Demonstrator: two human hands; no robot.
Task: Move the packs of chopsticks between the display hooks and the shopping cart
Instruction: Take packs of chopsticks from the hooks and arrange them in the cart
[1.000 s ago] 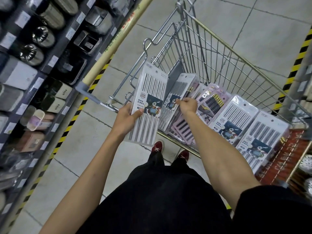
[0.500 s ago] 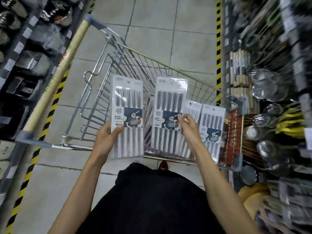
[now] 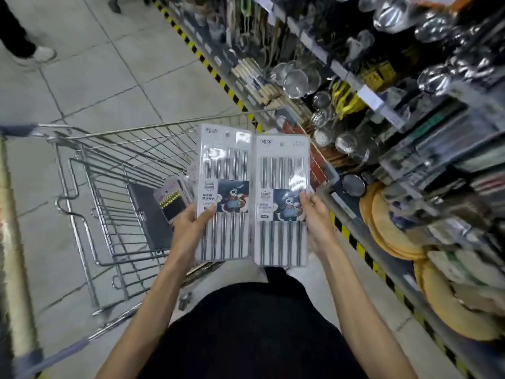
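The left hand point(image 3: 188, 228) grips one pack point(image 3: 225, 170) and the right hand point(image 3: 317, 222) a second pack point(image 3: 282, 170), side by side, with a third pack point(image 3: 170, 198) in the cart point(image 3: 123, 149) left of them.

hanging: metal strainers point(image 3: 296, 77); low: round mats point(image 3: 390, 231), perhaps woven; yellow-black stripe point(image 3: 210, 68); far left: shoe point(image 3: 45, 53)

Standing in a shop, in a housewares aisle. Facing a shelving rack point(image 3: 338, 68) hung thick with steel ladles point(image 3: 434, 77) and mesh strainers point(image 3: 296, 77) and fitted with white price labels point(image 3: 372, 97) along its rail. Seeing yellow-and-black hazard tape point(image 3: 216, 74) edging the rack's foot on a grey tiled floor point(image 3: 109, 86). Standing beside a wire shopping cart point(image 3: 153, 127). Holding up two identical carded goods, the left chopstick pack point(image 3: 225, 192) and the right chopstick pack point(image 3: 282, 203), sharing one cartoon label.
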